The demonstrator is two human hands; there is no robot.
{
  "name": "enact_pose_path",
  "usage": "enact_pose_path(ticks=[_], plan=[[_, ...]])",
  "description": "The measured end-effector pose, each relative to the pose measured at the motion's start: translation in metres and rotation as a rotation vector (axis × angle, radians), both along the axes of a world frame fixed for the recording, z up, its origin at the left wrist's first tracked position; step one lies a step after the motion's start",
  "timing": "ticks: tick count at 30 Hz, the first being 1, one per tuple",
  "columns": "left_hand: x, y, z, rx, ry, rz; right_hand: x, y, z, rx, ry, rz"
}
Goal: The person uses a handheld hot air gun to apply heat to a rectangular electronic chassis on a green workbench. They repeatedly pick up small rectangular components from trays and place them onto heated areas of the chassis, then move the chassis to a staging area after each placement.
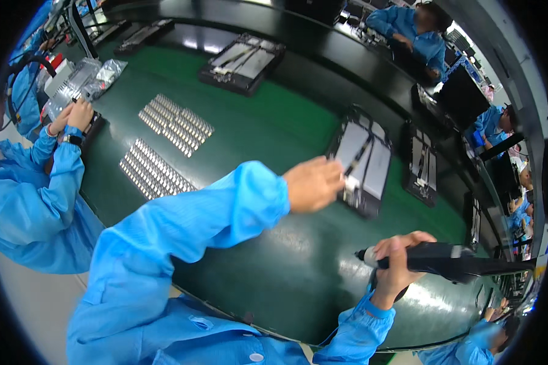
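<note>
Green conveyor belt [268, 121], left hand [313, 184] touching black tray [364, 159], right hand [396, 258] gripping electric screwdriver [432, 257]

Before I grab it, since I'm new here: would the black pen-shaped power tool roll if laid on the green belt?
Probably somewhat: the black pen-shaped power tool looks long and rounded. Its trailing cable may drag it. The right hand grips it one-handed, so it seems fairly light.
</note>
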State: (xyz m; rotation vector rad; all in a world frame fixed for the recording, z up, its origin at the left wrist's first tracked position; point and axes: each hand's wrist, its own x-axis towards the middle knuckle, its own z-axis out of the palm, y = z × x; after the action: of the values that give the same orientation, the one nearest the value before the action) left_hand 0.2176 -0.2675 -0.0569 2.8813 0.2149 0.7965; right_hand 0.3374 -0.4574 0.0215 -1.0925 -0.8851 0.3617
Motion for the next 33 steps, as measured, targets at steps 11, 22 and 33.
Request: enact_pose_path(ticks=[11,22,33], plan=[[-0.072,0.165,0.041,0.466,0.26,0.75,0.007,-0.029,-0.041,-0.008,0.122,-0.054],[-0.17,0.261,0.051,0.298,0.24,0.683,0.023,-0.035,-0.059,-0.083,0.18,0.0],[-0.126,0.082,0.159,0.38,-0.363,0.504,0.049,-0.069,-0.026,0.078,0.157,-0.1]])
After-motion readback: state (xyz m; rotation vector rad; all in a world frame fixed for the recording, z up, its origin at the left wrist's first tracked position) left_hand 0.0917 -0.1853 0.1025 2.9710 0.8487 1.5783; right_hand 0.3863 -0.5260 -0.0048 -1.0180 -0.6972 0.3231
